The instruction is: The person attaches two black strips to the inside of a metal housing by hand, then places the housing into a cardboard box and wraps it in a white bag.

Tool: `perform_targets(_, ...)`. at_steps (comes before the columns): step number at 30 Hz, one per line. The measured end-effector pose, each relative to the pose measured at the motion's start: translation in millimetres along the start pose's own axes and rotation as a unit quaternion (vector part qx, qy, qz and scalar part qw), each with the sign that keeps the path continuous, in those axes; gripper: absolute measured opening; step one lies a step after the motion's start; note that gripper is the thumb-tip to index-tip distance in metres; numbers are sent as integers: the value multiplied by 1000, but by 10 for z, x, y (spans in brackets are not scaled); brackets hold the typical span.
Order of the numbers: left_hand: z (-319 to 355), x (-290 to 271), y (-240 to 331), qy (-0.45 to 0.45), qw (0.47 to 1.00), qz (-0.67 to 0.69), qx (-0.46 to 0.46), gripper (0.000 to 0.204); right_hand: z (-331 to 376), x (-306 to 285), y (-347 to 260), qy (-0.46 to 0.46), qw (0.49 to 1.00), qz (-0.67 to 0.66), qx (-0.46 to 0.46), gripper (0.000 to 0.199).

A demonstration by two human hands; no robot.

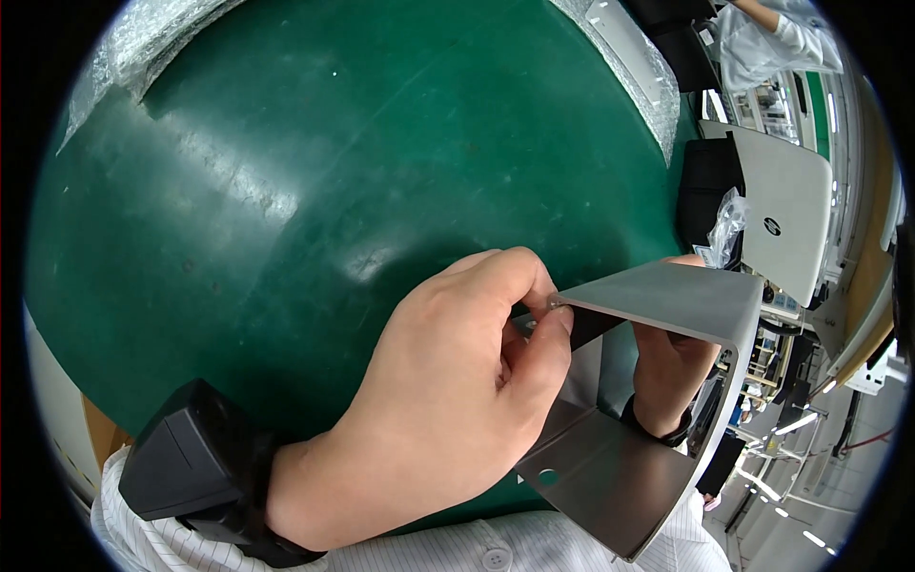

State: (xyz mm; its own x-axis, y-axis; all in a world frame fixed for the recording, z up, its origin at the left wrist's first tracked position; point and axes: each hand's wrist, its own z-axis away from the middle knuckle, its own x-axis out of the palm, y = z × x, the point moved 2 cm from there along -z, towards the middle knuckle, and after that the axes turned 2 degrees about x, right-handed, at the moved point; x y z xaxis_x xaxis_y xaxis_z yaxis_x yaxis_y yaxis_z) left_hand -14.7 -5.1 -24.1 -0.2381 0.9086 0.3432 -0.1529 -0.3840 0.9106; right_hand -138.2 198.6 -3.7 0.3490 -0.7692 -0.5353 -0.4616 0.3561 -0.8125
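A grey sheet-metal bracket (667,296), bent into a U shape, is held up over the near edge of a green mat (334,172). My left hand (448,391) pinches a small screw (554,302) at the left corner of the bracket's upper flap, thumb and fingers closed on it. My right hand (672,367) reaches inside the bracket and grips it from behind; most of that hand is hidden by the metal. The lower flap (610,477) has a round hole. A black device (191,467) is strapped on my left wrist.
Bubble wrap (143,48) lies at the mat's far left and along its far right (648,76). A closed grey laptop (786,210) and a crumpled clear bag (726,224) sit to the right. Another person in white (772,38) works at the top right.
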Motion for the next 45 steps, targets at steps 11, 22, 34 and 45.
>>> perform_targets(11, 0, 2, 9, 6, 1000, -21, 14, 2, 1, 10, -13, 13, 1000, -12, 12, 31)
perform_targets(22, 42, 12, 14, 40, 996, -64, 50, 11, -57, 70, -89, -19, 1000, -7, -11, 25)
perform_targets(34, 120, 11, -103, 65, 858, -382, 336, 35, -10, -50, -39, 37, 998, 19, 45, 14)
perform_targets(45, 89, 124, -110, 107, 781, -484, 381, 21, -30, 24, -153, 20, 993, 115, 9, 9)
